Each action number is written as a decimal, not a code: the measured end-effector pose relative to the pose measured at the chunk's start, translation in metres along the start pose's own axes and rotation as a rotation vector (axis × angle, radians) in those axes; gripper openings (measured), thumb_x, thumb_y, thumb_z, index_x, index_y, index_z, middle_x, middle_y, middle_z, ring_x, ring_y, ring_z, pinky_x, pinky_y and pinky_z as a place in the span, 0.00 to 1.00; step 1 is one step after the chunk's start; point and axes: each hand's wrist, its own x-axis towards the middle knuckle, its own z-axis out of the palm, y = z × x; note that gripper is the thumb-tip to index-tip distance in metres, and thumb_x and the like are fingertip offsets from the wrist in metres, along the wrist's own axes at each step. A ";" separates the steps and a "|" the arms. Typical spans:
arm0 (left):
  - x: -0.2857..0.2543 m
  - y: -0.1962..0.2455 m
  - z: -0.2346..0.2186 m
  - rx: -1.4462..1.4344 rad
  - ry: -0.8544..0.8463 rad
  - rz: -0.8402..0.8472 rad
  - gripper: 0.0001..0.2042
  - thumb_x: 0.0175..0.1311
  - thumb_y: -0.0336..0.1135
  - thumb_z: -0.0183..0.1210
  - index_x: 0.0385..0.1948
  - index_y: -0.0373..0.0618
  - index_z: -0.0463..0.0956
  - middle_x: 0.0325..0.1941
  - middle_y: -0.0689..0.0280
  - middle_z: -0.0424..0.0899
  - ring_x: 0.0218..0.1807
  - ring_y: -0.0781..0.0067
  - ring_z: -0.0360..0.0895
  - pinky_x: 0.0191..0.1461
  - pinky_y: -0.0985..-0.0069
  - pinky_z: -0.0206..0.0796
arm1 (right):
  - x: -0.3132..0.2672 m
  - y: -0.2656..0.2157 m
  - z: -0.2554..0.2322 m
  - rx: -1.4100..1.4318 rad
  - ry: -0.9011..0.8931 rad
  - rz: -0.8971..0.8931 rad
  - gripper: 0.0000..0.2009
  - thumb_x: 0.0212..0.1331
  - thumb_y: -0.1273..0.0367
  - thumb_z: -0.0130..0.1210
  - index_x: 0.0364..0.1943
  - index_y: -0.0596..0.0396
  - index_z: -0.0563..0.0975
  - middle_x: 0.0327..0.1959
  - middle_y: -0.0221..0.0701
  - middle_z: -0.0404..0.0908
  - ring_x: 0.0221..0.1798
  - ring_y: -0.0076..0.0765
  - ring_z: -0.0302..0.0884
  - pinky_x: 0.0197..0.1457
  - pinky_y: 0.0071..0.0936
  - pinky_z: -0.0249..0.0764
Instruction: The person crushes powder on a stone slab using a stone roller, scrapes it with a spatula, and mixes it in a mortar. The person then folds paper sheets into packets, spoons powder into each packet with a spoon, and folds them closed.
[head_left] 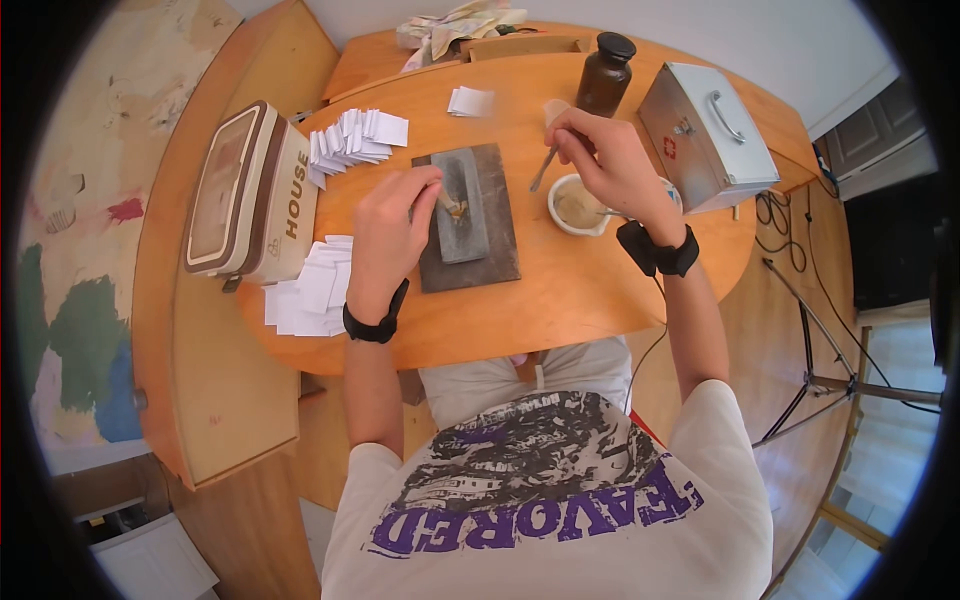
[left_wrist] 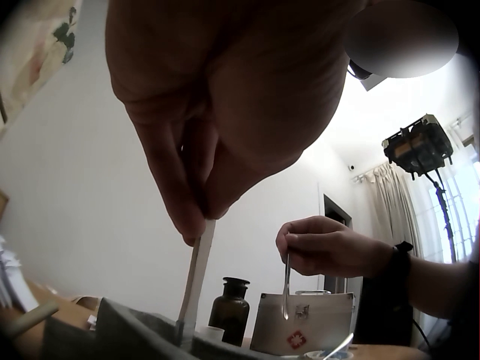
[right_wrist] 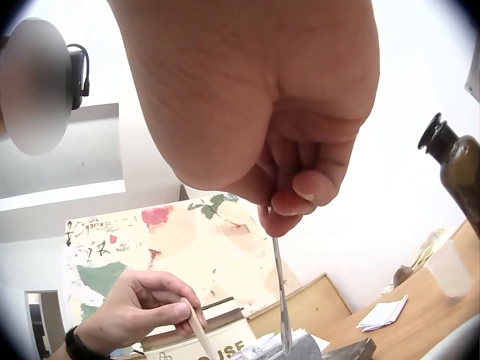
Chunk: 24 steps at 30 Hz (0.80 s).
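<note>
My left hand (head_left: 395,215) pinches the top of a flat, pale wooden stick (left_wrist: 195,281). Its lower end reaches into a long grey stone trough (head_left: 463,243), where a little yellowish matter lies by the tip. Under the trough is a dark slab (head_left: 500,225). To the right, my right hand (head_left: 608,155) holds a thin metal spatula (right_wrist: 280,289) between thumb and fingers, tip pointing down. That tip hangs between the slab and a white bowl (head_left: 562,226). Beige powder (head_left: 577,203) fills much of the bowl, and another metal handle (left_wrist: 343,345) leans out of it.
Folded white papers (head_left: 360,140) stand in a row at the left, with more papers (head_left: 318,285) nearer me. A cream case (head_left: 285,200) borders them. Behind the bowl are a brown glass jar (head_left: 606,80), a small translucent cup (right_wrist: 450,268) and a silver box (head_left: 700,140).
</note>
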 end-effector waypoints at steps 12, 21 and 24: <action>-0.007 0.008 0.002 0.061 0.001 0.119 0.06 0.74 0.23 0.70 0.48 0.37 0.89 0.44 0.54 0.93 0.41 0.52 0.89 0.45 0.64 0.80 | 0.030 -0.011 0.038 0.027 0.002 -0.034 0.07 0.80 0.73 0.57 0.45 0.59 0.85 0.29 0.35 0.84 0.30 0.32 0.81 0.36 0.31 0.74; -0.004 0.007 0.006 0.003 0.104 0.140 0.06 0.73 0.24 0.69 0.48 0.38 0.87 0.41 0.55 0.90 0.42 0.48 0.88 0.45 0.59 0.79 | 0.028 -0.016 0.038 -0.006 -0.002 -0.036 0.07 0.80 0.72 0.57 0.45 0.56 0.86 0.28 0.34 0.85 0.30 0.33 0.81 0.36 0.32 0.74; -0.009 0.003 0.010 -0.014 0.044 0.093 0.06 0.74 0.22 0.70 0.48 0.37 0.90 0.43 0.56 0.93 0.39 0.57 0.89 0.41 0.66 0.78 | 0.029 -0.016 0.038 0.001 0.013 -0.024 0.07 0.80 0.72 0.57 0.45 0.57 0.85 0.28 0.34 0.85 0.29 0.34 0.80 0.35 0.32 0.74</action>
